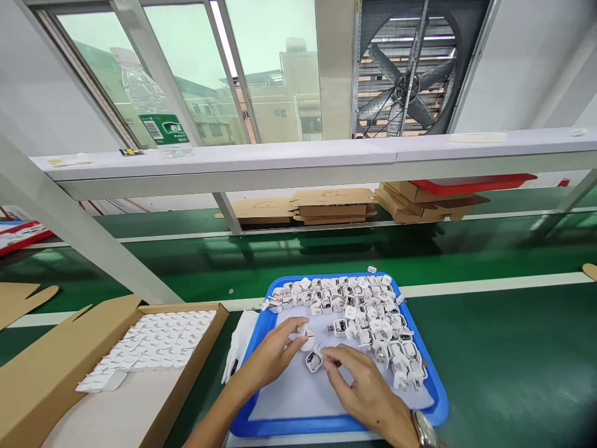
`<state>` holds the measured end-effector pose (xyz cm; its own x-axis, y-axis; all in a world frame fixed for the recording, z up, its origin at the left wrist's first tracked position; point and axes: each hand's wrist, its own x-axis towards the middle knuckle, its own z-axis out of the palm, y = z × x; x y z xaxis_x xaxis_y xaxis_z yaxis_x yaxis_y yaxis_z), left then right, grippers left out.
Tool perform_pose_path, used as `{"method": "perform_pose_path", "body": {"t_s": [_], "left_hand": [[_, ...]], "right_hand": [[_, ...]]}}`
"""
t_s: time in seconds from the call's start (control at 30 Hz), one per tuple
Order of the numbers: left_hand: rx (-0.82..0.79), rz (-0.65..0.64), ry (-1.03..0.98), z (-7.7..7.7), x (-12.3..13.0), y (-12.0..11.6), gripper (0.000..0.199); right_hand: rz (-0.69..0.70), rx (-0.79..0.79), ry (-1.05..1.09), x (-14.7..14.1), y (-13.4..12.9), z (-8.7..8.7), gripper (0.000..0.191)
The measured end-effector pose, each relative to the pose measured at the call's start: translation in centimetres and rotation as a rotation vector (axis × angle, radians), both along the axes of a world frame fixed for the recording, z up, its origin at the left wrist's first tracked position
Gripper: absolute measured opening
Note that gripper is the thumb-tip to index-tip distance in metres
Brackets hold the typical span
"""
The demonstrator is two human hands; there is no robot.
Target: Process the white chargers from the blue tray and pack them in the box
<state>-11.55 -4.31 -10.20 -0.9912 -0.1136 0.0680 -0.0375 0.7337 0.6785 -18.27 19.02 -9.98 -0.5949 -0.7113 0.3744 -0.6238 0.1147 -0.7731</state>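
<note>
My left hand (276, 352) is over the left side of a blue tray (289, 427), its fingers closed on a small white plastic piece (303, 330). Just below those fingertips lies an open white housing (314, 361) with dark parts inside. My right hand (359, 381) is to the right of that housing, thumb and index finger pinched near its edge; whatever they hold is too small to make out. Several white housings with small wired parts (368, 311) crowd the back and right of the tray, on a pale liner.
An open cardboard box (205, 348) with rows of white pieces (158, 339) stands at the left. A white cloth or bag (240, 342) lies beside the tray. Behind, a white ledge (280, 155) carries a plastic bottle (163, 118); flattened cartons (331, 205) lie below.
</note>
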Motion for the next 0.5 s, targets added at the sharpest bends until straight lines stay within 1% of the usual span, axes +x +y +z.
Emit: {"method": "perform_pose_path", "body": {"t_s": [0.07, 0.17, 0.23, 0.3, 0.4, 0.5], "left_hand": [[0.012, 0.009, -0.038, -0.1, 0.3, 0.2, 0.030], [-0.005, 0.002, -0.030, -0.4, 0.5, 0.5, 0.029], [-0.011, -0.010, -0.020, -0.6, 0.4, 0.6, 0.025], [-0.024, -0.004, -0.002, -0.6, 0.1, 0.4, 0.022], [-0.068, 0.072, 0.042, -0.7, -0.9, -0.6, 0.020], [-0.114, 0.170, 0.070, -1.2, -2.5, -1.9, 0.018]], "right_hand": [[-0.024, 0.054, -0.034, -0.5, 0.2, 0.1, 0.029], [-0.034, 0.220, -0.060, -0.7, 0.6, 0.2, 0.034], [-0.009, 0.328, -0.062, -0.6, 0.9, 0.3, 0.040], [0.034, 0.393, -0.055, -0.5, 1.1, 0.4, 0.045], [0.073, 0.439, -0.054, -0.3, 1.1, 0.4, 0.048], [0.061, 0.464, -0.057, -0.2, 1.0, 0.3, 0.049]]}}
